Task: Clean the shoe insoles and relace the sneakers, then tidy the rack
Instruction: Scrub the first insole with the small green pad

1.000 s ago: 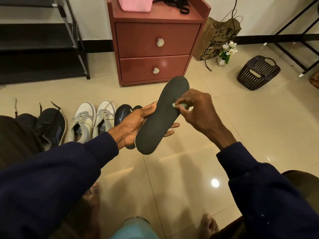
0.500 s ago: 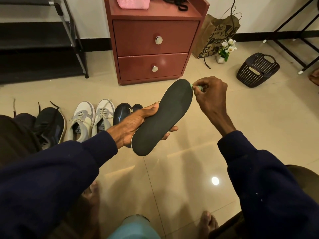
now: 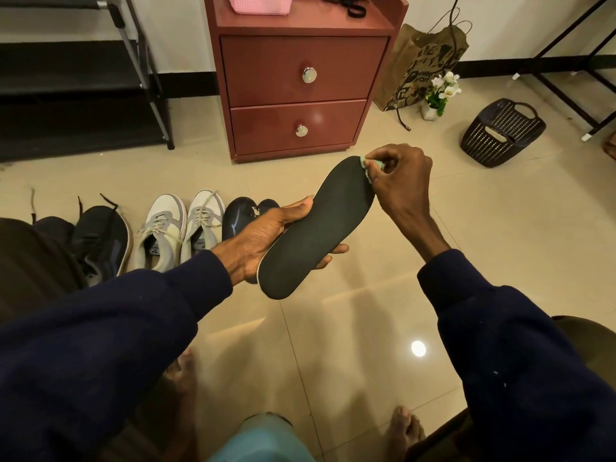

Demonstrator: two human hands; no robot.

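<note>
The insole point(image 3: 316, 228) is black, the cloth point(image 3: 366, 165) pale green. 2 sneakers point(image 3: 163, 225) are white and grey; the cabinet point(image 3: 266, 68) is reddish-brown, the latticed basket point(image 3: 500, 135) seems black.

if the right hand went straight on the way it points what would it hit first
The insole toe: the right hand pinches a green cloth right against it. Past that, likely the cabinet, though depth is unclear.

Over the last second your right hand point(image 3: 405, 181) has slid the green cloth point(image 3: 368, 165) up the insole point(image 3: 313, 228), from the middle of its right edge to the toe end, higher and further right in the frame.
</note>
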